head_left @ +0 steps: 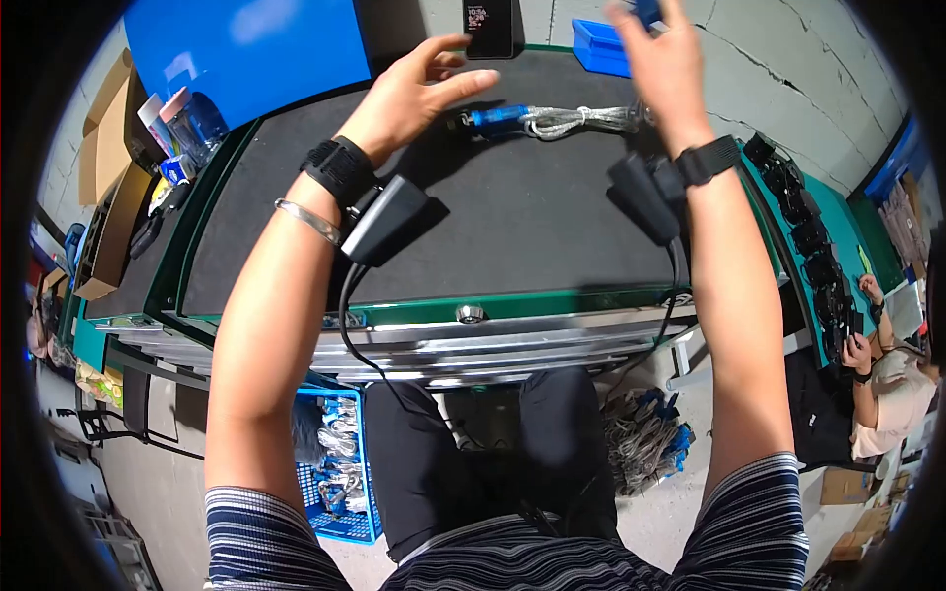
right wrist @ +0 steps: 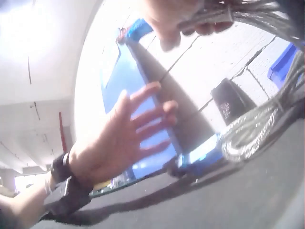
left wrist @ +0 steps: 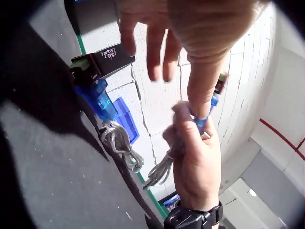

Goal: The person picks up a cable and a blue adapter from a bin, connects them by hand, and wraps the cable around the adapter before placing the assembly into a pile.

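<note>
– Starting from the left, what to note?
– On the floor, near left, a blue basket [head_left: 342, 528] of bundled cables. Over the far left of the table [head_left: 493, 227], the left hand [head_left: 409, 98]: open, fingers loosely spread, gripping nothing.
– And in the middle?
– Lying on the far part of the table, a tied silver cable [head_left: 567, 122], blue plug [head_left: 500, 118] toward the left. Beyond, a phone [head_left: 490, 28]; farther right, a blue tray [head_left: 601, 51].
– And on the right?
– Raised over the far right, the right hand [head_left: 670, 84], curled around a second silver cable [left wrist: 161, 171], with another blue plug [left wrist: 201, 125] showing at the fingers.
– Which step, by the look of it?
– Probably mid-handling of the second cable: lifted, not yet laid down.
– Needed for the next move?
– Likely a firm hold on the bundle, loops kept together, and a clear path past the first cable. Perhaps also steadying by the open hand.
</note>
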### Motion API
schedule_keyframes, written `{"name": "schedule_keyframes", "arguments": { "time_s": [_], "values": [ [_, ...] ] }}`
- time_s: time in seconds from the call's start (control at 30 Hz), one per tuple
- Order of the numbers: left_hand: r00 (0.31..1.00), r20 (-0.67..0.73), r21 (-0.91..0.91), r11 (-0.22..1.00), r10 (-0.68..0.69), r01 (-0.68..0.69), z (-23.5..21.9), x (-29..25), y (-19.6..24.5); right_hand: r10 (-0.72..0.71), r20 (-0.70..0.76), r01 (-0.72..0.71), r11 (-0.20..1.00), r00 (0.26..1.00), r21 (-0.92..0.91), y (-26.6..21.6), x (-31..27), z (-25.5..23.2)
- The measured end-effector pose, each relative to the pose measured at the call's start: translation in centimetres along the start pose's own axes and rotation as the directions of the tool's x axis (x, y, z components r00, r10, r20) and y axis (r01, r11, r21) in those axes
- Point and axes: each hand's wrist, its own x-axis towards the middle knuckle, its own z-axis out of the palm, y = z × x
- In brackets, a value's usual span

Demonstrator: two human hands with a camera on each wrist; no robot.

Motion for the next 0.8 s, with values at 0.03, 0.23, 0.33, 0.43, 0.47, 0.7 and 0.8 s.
{"name": "schedule_keyframes", "arguments": {
  "time_s": [0.03,0.23,0.33,0.43,0.47,0.7,0.8],
  "values": [
    [0.996,0.034,0.026,0.997,-0.076,0.076,-0.3,0.0,-0.7,-0.003,-0.053,0.007,0.997,0.999,0.079,0.9,0.2,-0.5],
    [0.921,0.346,0.239,0.966,-0.180,0.099,-0.3,-0.1,-1.9,-0.346,0.317,0.359,0.933,0.883,0.018,2.4,-1.2,0.7],
    [0.901,0.383,0.324,0.943,-0.202,0.074,-0.5,0.2,-1.7,-0.322,0.681,0.353,0.930,0.658,0.098,1.7,-2.9,1.7],
    [0.931,0.310,0.334,0.939,-0.195,0.086,-0.3,0.1,-1.9,-0.165,0.816,0.357,0.933,0.554,-0.054,1.1,-3.5,1.7],
    [0.932,0.310,0.331,0.940,-0.188,0.079,-0.2,0.2,-2.0,-0.163,0.814,0.361,0.931,0.557,-0.060,1.2,-3.6,1.5],
    [0.930,0.226,0.185,0.950,-0.291,0.252,-0.2,0.0,-1.3,0.140,0.860,0.118,0.967,0.492,-0.225,0.1,-2.9,0.5],
    [0.970,0.169,0.121,0.981,-0.173,0.154,-0.2,0.3,-1.8,0.063,0.873,0.130,0.981,0.483,-0.143,0.7,-2.9,0.6]
  ]
}}
